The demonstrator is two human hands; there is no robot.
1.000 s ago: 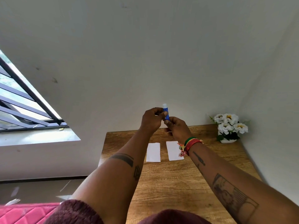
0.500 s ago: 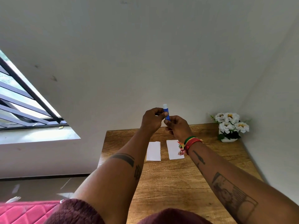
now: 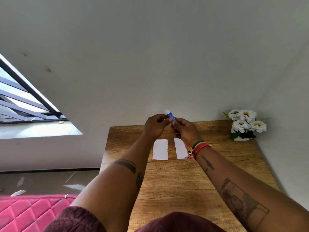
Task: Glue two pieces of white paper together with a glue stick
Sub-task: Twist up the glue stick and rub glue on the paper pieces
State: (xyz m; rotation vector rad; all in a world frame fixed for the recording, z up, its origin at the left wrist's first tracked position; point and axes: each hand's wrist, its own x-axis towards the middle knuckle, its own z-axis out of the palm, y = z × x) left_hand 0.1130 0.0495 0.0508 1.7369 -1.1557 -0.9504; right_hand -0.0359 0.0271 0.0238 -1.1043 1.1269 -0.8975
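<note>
Blue glue stick (image 3: 170,115) sat pinched between left hand (image 3: 154,126) and right hand (image 3: 185,131), raised above two paper pieces (image 3: 160,151) lying apart on the wooden tabletop (image 3: 217,164). Uncapping seemed underway; next, rubbing glue onto one piece.

Only one view is given, taken from a wide-angle camera worn on the head. The scene is seen from above and behind the outstretched forearms, facing forward and down over the brown wood-grain counter (image 3: 192,181) toward the plain white wall (image 3: 150,56). The near counter edge is cut off by the frame bottom, and straight lines are bent by the lens.
</note>
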